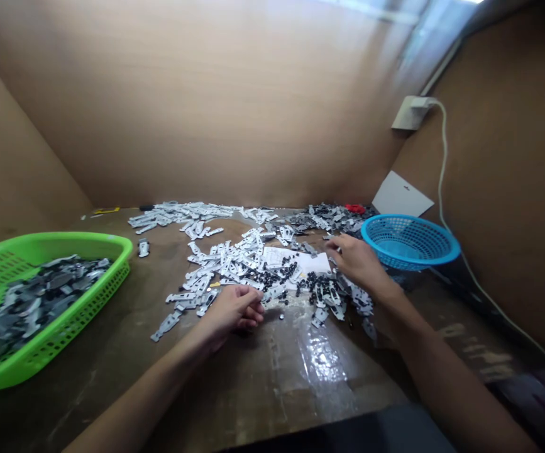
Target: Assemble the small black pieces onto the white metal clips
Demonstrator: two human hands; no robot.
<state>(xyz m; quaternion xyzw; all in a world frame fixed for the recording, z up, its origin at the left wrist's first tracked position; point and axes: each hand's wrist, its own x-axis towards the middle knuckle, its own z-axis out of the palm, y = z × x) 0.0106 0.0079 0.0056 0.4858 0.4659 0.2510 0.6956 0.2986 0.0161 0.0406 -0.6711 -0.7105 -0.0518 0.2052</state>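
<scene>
L hand (234, 309) has fingers (253, 308) curled closed, beside small black parts (276, 277). R hand (354, 261) is over white pieces (248, 264) on counter (300, 377); cannot tell if its fingers (331, 246) grip something.

dim light, glare on the tabletop (322, 368), warped edges

My worktop, a scuffed brown board (272, 390) with a glossy worn patch near me, carries:
- left: one bright green perforated plastic rectangular tray (65, 238)
- right: one round sky-blue plastic mesh basket (407, 218)
- centre: many loose flat white slotted strips (234, 261), scattered
- among them: small black parts (276, 274)
- one white paper sheet (295, 258)
- far side: flat dark grey pieces (329, 217), heaped
- far edge: one small red item (354, 208); one small yellow item (106, 210)
</scene>
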